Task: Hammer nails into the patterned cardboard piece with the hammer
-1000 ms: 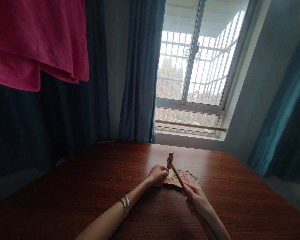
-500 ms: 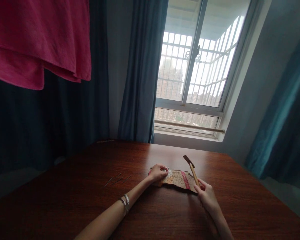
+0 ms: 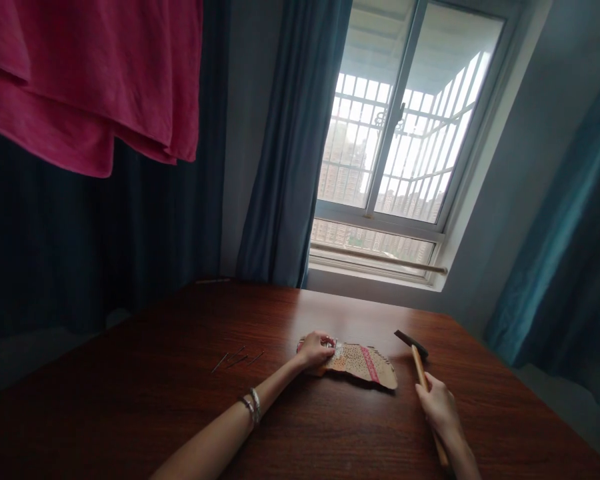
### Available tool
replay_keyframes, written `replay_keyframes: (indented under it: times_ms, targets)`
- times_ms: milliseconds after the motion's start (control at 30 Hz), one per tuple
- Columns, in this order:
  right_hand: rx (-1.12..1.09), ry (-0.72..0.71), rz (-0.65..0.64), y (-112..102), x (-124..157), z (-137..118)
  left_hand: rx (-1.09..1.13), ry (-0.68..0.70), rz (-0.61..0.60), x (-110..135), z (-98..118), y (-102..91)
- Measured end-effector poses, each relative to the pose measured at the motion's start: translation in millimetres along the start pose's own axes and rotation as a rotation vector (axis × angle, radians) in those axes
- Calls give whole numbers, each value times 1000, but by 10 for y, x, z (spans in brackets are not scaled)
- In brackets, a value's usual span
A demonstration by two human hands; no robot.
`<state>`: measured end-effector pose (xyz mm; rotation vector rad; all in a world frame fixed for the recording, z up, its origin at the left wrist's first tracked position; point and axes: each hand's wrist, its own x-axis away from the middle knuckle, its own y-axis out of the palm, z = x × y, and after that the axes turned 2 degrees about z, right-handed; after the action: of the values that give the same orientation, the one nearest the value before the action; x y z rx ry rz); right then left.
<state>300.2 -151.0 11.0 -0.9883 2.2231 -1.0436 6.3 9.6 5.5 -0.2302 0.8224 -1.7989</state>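
Observation:
My right hand is wrapped round the wooden handle of a hammer, its dark metal head tilted over the table to the right of the cardboard. My left hand rests on the left end of a piece of decorated cardboard, with thumb and fingers pinched together. A thin nail appears to stand between those fingertips, though it is small and partly hidden. The cardboard lies flat, with dark dots, a pink stripe and a notched far edge. Several loose nails lie left of my left hand.
The brown wooden table reaches back to dark blue curtains and a barred window. A pink cloth hangs at upper left, above the table. A thin stick-like item lies by the table's back edge.
My right hand has moved right with the hammer, away from the cardboard, uncovering the cardboard's right end. My left hand stays on the cardboard. The view has tilted slightly.

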Motion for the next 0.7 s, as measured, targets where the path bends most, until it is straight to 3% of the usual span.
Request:
replay_keyframes:
  times_ms: [300,700]
  targets:
    - [205,-84,-59,0,135,-163,-54,6,14,42,-47,-46]
    - [344,-106,-7,67,108,-69,-78,58,26,105,-13,-99]
